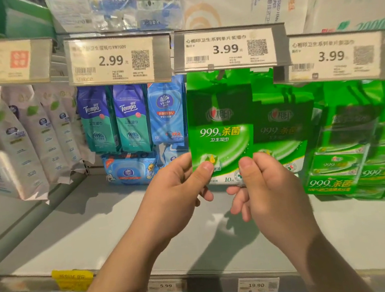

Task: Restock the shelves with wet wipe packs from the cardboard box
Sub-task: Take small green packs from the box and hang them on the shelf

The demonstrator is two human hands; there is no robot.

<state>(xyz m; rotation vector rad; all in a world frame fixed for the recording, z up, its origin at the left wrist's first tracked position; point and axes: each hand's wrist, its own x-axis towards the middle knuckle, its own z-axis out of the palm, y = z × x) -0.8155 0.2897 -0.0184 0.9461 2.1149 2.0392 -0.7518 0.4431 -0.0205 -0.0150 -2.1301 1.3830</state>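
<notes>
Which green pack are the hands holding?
The front green pack under the middle 3.99 tag: left hand and right hand pinch its bottom edge; the others hang behind it, untouched.

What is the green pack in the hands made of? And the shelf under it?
The green pack looks like thin glossy plastic film: it shines and bends where both hands pinch its bottom edge. The shelf looks like painted metal, pale, flat and smooth, though that is less sure.

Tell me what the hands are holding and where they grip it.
Both hold one green wet wipe pack by its bottom edge: the left hand pinches the lower left corner, the right hand the lower right.
</notes>
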